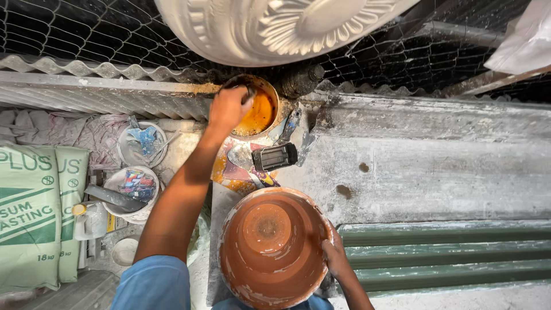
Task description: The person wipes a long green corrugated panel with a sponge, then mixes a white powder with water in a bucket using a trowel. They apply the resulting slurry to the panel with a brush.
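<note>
The left hand (pixel 228 107) reaches into an orange-stained tub (pixel 256 108), fingers closed around something I cannot make out. The right hand (pixel 336 258) grips the rim of a terracotta bowl (pixel 271 247) on the table (pixel 413 166).

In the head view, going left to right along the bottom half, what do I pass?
Green-and-white sacks → white tubs of tools and scraps → left arm in a blue sleeve → terracotta-coloured pot → right hand on the pot's rim → green corrugated sheet.
</note>
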